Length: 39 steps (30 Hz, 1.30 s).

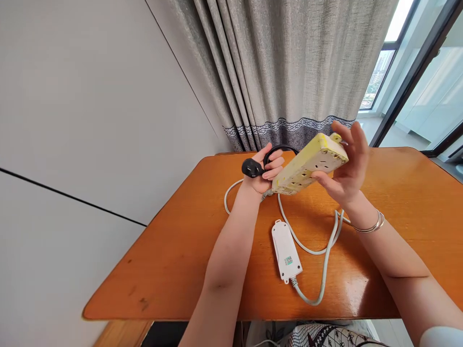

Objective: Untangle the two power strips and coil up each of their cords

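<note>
My left hand (265,174) is closed around a black plug (251,167), whose black cable (280,148) loops up behind the fingers. My right hand (347,169) grips one end of a yellowed white power strip (309,164) and holds it tilted above the table, sockets facing me. The plug sits just left of the strip's lower end, not touching a socket. A second white power strip (286,249) lies face down on the orange wooden table (173,255), between my forearms. Its white cord (323,270) curls across the tabletop.
A grey curtain (282,67) hangs behind the table's far edge. A pale wall (83,120) runs along the left. Glass doors with a dark frame (415,77) stand at the right. A silver bangle (372,225) circles my right wrist.
</note>
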Motion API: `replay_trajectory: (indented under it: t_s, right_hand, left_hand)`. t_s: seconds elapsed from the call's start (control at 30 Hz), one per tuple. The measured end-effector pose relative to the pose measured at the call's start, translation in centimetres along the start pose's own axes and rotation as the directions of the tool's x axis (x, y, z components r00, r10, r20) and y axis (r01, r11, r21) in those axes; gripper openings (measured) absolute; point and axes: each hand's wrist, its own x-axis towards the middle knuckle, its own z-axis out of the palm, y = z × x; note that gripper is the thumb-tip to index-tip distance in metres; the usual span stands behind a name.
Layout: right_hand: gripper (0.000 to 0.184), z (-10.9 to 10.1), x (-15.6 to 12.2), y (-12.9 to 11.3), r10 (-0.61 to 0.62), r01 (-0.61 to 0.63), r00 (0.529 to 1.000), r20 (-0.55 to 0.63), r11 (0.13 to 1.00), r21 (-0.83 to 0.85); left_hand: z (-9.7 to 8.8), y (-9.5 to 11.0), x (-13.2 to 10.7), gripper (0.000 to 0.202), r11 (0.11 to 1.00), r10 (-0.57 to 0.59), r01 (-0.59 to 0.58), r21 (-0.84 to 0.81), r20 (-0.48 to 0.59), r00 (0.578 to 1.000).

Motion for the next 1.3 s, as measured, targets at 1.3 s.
replay_trajectory:
  t_s: [1.3]
  right_hand:
    - [0.048, -0.8, 1.5, 3.2, 0.616, -0.827, 0.54, 0.574, 0.513, 0.228]
  left_hand:
    - [-1.3, -6.5, 5.8, 0.036, 0.979, -0.166, 0.172, 0.11, -0.067, 0.984]
